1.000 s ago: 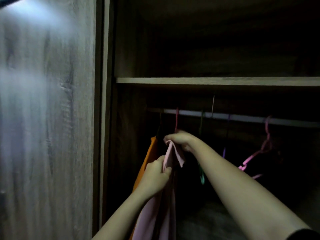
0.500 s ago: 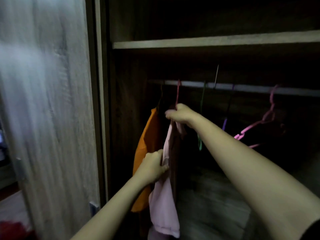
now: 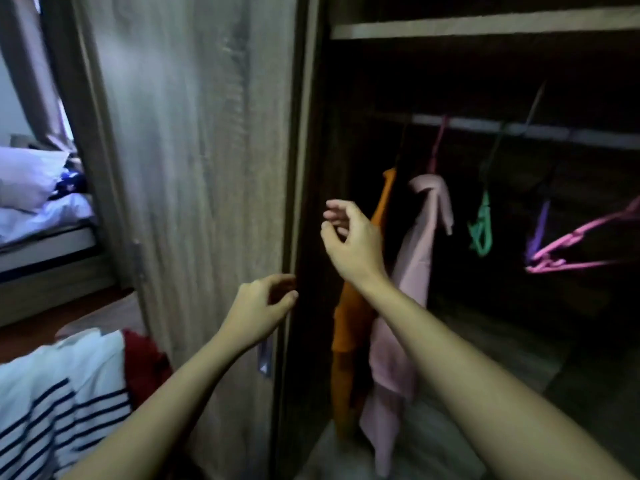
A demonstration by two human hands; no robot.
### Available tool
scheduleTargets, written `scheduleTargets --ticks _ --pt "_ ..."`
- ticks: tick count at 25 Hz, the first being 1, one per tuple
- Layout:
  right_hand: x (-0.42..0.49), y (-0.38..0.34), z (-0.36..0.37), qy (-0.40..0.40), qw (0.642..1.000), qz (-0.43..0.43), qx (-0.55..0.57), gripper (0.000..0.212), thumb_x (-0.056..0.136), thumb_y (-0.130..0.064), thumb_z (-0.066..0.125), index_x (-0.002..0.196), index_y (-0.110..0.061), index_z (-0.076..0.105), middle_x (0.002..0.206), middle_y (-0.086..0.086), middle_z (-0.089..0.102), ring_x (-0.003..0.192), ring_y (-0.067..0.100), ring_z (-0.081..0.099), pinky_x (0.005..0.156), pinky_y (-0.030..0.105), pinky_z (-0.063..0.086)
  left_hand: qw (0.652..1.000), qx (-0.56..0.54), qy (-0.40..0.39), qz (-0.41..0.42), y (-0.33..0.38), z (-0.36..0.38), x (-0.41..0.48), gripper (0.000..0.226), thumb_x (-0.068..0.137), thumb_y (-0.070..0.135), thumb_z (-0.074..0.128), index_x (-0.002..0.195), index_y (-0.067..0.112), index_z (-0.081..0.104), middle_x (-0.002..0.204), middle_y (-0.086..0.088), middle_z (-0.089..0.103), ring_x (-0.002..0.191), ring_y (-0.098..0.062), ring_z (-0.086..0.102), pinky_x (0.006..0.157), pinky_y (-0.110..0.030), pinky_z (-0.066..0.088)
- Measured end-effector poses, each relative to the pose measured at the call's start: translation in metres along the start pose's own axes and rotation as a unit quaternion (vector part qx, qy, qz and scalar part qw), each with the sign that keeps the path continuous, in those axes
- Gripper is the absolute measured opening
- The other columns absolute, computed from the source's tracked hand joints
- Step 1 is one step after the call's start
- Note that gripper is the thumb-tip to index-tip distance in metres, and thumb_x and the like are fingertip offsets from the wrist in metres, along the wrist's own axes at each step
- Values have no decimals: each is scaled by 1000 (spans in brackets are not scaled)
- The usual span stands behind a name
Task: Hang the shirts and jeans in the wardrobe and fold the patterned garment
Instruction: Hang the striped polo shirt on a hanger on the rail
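At lower left, nearest the viewer, a striped shirt [image 3: 52, 410], white with dark bands, lay in a heap, with a red garment [image 3: 145, 362] touching its far right edge. Both bare forearms reached forward from the bottom edge.

The left hand [image 3: 258, 306] was at the right edge of the wardrobe door [image 3: 194, 150], just above a small metal handle [image 3: 265, 355]. Its fingers were loosely curled and held nothing; whether the fingertips touched the door edge could not be told. The right hand [image 3: 353, 240] was higher and farther, inside the opening of the wardrobe [image 3: 310, 133]. Its fingers were relaxed, slightly bent and empty, and it was in front of an orange garment [image 3: 349, 323] without gripping it.

Beyond the right hand, the orange garment hung at the left end of the rail [image 3: 554, 133]. A pink shirt [image 3: 415, 258] hung just to its right, its collar uppermost and its hanger hook over the rail; the two garments touched lower down. Farther right on the same rail hung three bare hangers: a green hanger [image 3: 481, 226], a purple hanger [image 3: 538, 230] and a pink hanger [image 3: 581, 244], the last tilted sideways. A wooden shelf [image 3: 485, 26] crossed the wardrobe above the rail.

At far left, past the door, a bed [image 3: 45, 237] carried a pale pillow [image 3: 27, 178].
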State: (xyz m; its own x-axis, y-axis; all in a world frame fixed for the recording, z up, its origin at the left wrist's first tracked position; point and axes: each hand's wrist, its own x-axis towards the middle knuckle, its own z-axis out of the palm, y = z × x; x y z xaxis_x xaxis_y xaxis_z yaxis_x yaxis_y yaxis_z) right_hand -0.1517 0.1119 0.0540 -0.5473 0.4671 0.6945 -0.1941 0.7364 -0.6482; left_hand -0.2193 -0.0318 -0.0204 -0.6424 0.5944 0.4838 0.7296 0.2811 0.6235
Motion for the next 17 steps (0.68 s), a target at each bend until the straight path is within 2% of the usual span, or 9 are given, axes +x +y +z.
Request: scheduleTargets --ticks 3,7,8,10,12,14,15,17 --pt "-42 -9 89 -74 993 63 60 29 84 -8 58 113 -7 60 98 2 64 89 11 62 84 23 52 998 36 -5 -49 -60 -46 -48 32 88 23 60 117 11 65 109 -4 71 99 -6 63 78 1 32" --pt "-83 -29 210 -150 980 100 80 28 84 -11 60 111 -5 61 96 6 65 86 13 61 86 33 53 990 104 -30 -87 -151 -121 -112 65 76 52 37 117 9 63 105 -9 72 95 -24 67 77 -17 38" --pt "-93 -33 234 -167 978 104 70 27 84 -11 61 110 -5 62 97 9 67 85 13 61 87 34 53 986 129 -38 -97 -172 -138 -126 67 77 54 35 120 9 61 110 -9 70 98 -24 65 80 -19 38" --pt "-113 -42 284 -208 971 105 47 28 83 -12 63 110 -5 63 101 13 69 85 17 63 89 36 52 973 183 -62 -124 -223 -178 -156 71 80 55 32 129 9 54 129 -9 60 117 -23 57 96 -23 36" --pt "-130 -47 322 -257 959 113 22 30 83 -15 63 111 -6 63 106 14 68 93 21 65 91 34 50 957 248 -72 -134 -273 -212 -176 72 81 51 31 131 3 51 138 -15 50 128 -29 48 105 -34 36" --pt "-142 -47 353 -296 948 121 -9 33 83 -17 62 115 -5 61 112 13 66 102 24 63 94 33 48 931 304 -130 -155 -318 -234 -189 66 82 44 36 123 -3 57 129 -22 56 117 -38 56 93 -46 47" --pt "-145 -45 365 -308 943 124 -24 35 84 -18 61 117 -4 60 116 13 64 106 25 61 95 33 46 919 326 -155 -160 -335 -239 -191 64 83 44 37 120 -3 59 126 -22 59 113 -38 60 86 -49 51" --pt "-147 -38 388 -329 933 137 -51 37 86 -19 58 120 -4 58 121 14 61 111 26 58 96 31 43 905 360 -177 -145 -361 -242 -196 65 91 51 28 123 3 59 128 -16 60 115 -32 59 85 -47 52"
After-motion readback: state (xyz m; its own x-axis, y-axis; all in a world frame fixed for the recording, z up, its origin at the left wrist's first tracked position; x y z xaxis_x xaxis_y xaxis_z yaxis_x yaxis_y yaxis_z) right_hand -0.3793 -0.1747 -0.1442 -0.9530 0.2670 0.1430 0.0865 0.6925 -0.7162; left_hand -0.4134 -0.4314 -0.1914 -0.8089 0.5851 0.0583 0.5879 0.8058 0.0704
